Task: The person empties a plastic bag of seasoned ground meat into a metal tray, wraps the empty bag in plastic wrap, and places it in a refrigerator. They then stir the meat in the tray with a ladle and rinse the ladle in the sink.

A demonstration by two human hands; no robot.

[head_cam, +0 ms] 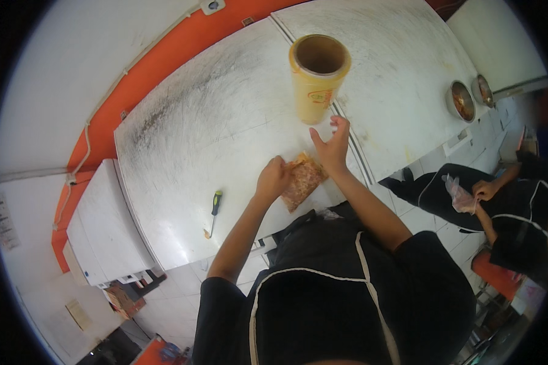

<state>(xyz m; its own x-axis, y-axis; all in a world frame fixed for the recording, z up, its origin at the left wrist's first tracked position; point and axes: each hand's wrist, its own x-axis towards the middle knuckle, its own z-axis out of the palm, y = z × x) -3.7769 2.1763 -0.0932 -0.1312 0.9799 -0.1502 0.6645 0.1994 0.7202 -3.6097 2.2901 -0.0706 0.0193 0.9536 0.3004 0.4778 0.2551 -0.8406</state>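
A flat clear plastic bag of reddish-brown food [302, 181] lies at a slant near the front of the white worktop [173, 159]. My left hand [273, 179] pinches its upper left edge between thumb and fingers. Just above and right of the bag, my right hand [332, 146] is raised with thumb and fingers apart, holding nothing. Beyond that hand a large yellowish roll of cling film [317, 86] stands on end, its brown cardboard core facing up. The roll bears printing.
A green-and-black screwdriver [215, 207] lies left of my left forearm, a small brownish scrap by its tip. Two metal bowls of food, the nearer one [461, 101] larger, sit at the far right. A co-worker's gloved hand [459, 195] shows at right.
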